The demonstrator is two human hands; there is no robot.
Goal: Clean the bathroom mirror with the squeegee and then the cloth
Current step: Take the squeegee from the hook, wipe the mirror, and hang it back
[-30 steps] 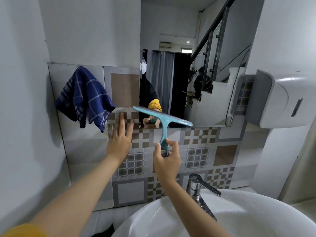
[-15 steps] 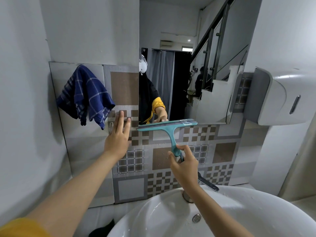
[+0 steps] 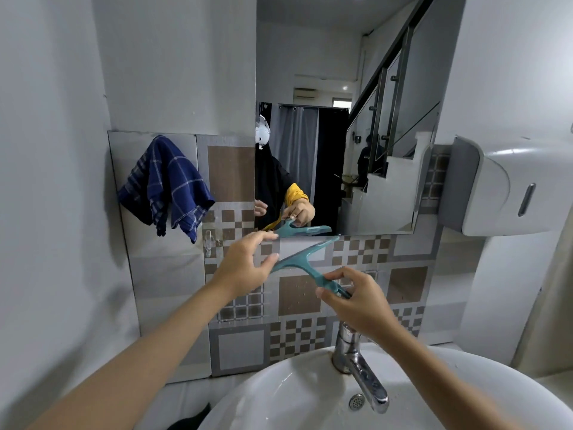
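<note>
A tiled bathroom wall is backing the mirror (image 3: 356, 125), with a white sink (image 3: 279, 395) sitting near. The right hand (image 3: 356, 301) is pinching the teal squeegee (image 3: 305, 259) by its handle, off the glass just below the mirror's lower edge, blade running from lower left to upper right. The left hand (image 3: 245, 268) is reaching in, fingers (image 3: 268, 259) spread, thumb touching the blade's left end. The blue cloth (image 3: 167, 187) is hanging further left, nearer that hand.

The right hand (image 3: 356, 301) hides the squeegee (image 3: 302, 259) handle's end; the frame crops the sink (image 3: 279, 398).
</note>
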